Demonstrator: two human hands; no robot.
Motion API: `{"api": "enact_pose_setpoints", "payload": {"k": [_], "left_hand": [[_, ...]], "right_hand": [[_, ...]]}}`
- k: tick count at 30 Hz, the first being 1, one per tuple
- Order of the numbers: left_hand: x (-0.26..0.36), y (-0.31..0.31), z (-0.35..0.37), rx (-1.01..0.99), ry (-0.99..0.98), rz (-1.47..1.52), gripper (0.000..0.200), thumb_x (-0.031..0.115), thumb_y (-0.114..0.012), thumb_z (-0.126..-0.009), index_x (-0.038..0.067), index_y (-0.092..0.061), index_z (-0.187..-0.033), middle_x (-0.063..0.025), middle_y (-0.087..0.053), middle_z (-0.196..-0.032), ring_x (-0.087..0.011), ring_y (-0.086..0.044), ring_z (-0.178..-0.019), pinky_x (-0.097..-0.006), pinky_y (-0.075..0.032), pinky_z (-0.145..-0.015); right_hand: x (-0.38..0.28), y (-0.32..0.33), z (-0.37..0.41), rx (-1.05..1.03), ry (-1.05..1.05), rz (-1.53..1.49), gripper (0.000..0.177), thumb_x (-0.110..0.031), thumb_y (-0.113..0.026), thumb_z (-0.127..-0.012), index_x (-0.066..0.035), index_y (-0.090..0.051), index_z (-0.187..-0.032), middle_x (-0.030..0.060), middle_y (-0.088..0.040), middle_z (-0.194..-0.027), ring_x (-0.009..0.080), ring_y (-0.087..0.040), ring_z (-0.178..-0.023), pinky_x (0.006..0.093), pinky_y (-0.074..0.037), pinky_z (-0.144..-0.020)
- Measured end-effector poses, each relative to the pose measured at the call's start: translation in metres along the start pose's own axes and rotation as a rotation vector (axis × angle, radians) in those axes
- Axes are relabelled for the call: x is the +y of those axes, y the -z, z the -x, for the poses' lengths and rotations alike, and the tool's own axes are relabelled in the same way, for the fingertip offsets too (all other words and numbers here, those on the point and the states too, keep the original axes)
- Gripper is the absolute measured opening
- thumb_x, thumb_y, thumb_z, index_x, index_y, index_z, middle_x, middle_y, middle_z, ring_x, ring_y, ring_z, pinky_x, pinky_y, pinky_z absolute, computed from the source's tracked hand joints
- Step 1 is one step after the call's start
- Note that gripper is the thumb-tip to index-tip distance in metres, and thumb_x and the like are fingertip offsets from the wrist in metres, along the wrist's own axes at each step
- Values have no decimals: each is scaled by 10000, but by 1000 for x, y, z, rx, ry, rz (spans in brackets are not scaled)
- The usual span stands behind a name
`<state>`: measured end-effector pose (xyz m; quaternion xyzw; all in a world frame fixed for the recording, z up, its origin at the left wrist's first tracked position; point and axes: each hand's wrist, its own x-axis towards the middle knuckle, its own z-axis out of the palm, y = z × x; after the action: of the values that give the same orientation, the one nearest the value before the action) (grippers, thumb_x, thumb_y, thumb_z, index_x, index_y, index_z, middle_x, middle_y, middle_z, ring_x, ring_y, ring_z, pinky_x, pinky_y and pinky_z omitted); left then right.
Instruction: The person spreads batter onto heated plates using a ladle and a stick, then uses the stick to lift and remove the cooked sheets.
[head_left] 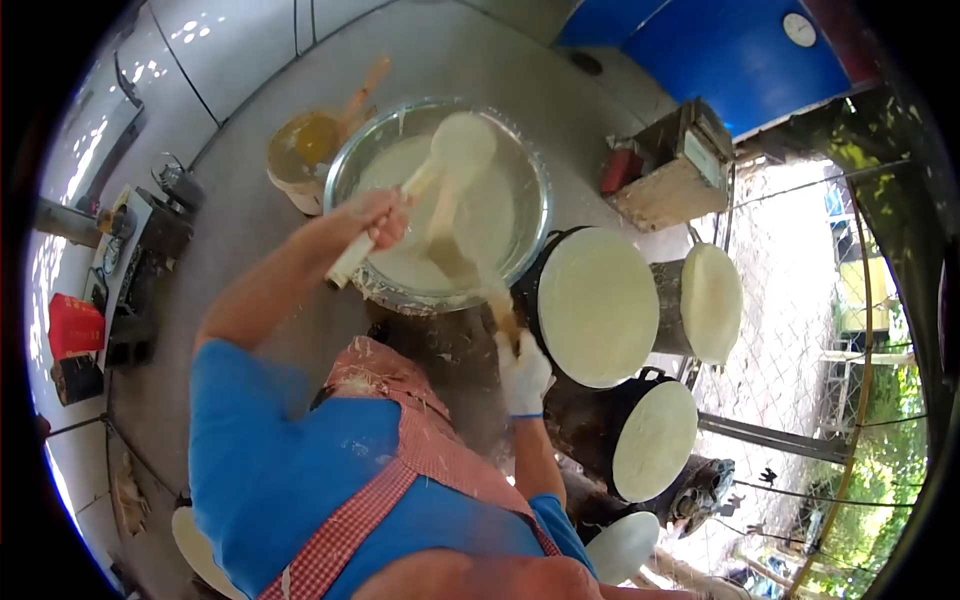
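Observation:
My left hand (380, 218), bare, is wrapped around the long pale handle of a ladle (466, 143). The ladle's round, batter-coated bowl is over the far part of a wide metal basin (543, 200). Creamy white batter (395, 255) fills much of the basin. My right hand (524, 374), in a white glove, grips a wooden stick (503, 312) at the basin's near right rim. The stick reaches up toward the batter, and motion blurs its far end.
An orange-handled tool (368, 85) stands in a bucket (297, 190) beside the basin. To the right are several dark drum-like stands with round pale tops, including a large disc (598, 307) and a smaller one (655, 440). A box-like metal stand (685, 165) is farther back.

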<state>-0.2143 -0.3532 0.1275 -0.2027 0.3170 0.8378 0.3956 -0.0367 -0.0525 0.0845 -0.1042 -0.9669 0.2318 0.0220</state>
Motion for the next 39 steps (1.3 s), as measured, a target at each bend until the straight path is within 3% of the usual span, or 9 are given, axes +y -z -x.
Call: {"api": "enact_pose_setpoints", "payload": {"k": [6, 12, 19, 20, 22, 26, 28, 31, 39], "left_hand": [[63, -145, 142, -47, -348, -581, 337, 220, -502, -919, 265, -411, -1240, 74, -252, -539, -14, -224, -370, -170, -205, -273], [97, -164, 162, -75, -826, -836, 489, 175, -416, -916, 238, -283, -1382, 35, -340, -535, -60, -312, -338, -220, -241, -270], [38, -61, 68, -95, 201, -147, 167, 238, -527, -922, 110, -427, -882, 46, -354, -593, -33, -306, -402, -161, -249, -297], [22, -64, 59, -66, 280, -48, 226, 254, -527, -928, 106, -408, -804, 47, -335, -580, -32, -297, -402, -159, -242, -297], [14, -87, 55, -134, 420, -119, 225, 286, -522, -930, 123, -433, -804, 43, -285, -554, -33, -273, -377, -167, -239, -280], [-83, -137, 49, -299, 75, -724, 189, 322, -486, -936, 182, -445, -816, 26, -282, -554, -55, -228, -345, -210, -210, -236], [-131, -138, 18, -451, 316, -606, 205, 284, -467, -934, 126, -439, -807, 24, -287, -526, -94, -317, -395, -269, -274, -296], [-224, -133, -48, -325, 1246, 91, 235, 224, -424, -930, 68, -420, -755, 13, -349, -562, -107, -363, -437, -266, -327, -366], [-552, -212, 1, -345, 1609, 110, 194, 190, -364, -976, 6, -417, -944, -35, -385, -617, -121, -366, -459, -276, -376, -428]], "right_hand": [[-29, 108, -50, 564, 319, -139, 306, -325, -646, -826, -69, -644, -994, 151, -661, -821, 309, -645, -720, 367, -502, -635], [-57, 134, -61, 390, 151, -916, 255, -159, -642, -828, 2, -637, -1025, 8, -648, -786, 99, -568, -697, 270, -458, -633], [18, 4, 35, -63, -332, -638, 373, -354, -707, -745, -23, -691, -916, 59, -651, -710, 126, -582, -642, 289, -453, -598], [19, 16, 59, -47, -427, -716, 254, -259, -696, -775, -24, -686, -872, 0, -573, -611, 82, -488, -472, 232, -371, -437], [22, 49, 102, 98, -432, -678, 229, -239, -680, -789, -27, -685, -875, 15, -586, -636, 69, -504, -523, 221, -388, -470], [49, 65, 176, 303, -378, -820, 275, -277, -640, -810, -24, -669, -914, 36, -619, -719, 97, -545, -647, 278, -441, -600], [77, 44, 217, 286, -451, -869, 272, -289, -631, -821, -41, -673, -925, 10, -579, -678, 80, -514, -613, 247, -394, -523], [121, 10, 322, 223, -724, -820, 295, -324, -630, -813, -44, -669, -898, 31, -586, -670, 117, -525, -587, 280, -410, -525], [132, 0, 635, 600, -1381, -332, 394, -440, -630, -788, -59, -671, -879, 156, -654, -803, 284, -639, -759, 359, -474, -671]]}}
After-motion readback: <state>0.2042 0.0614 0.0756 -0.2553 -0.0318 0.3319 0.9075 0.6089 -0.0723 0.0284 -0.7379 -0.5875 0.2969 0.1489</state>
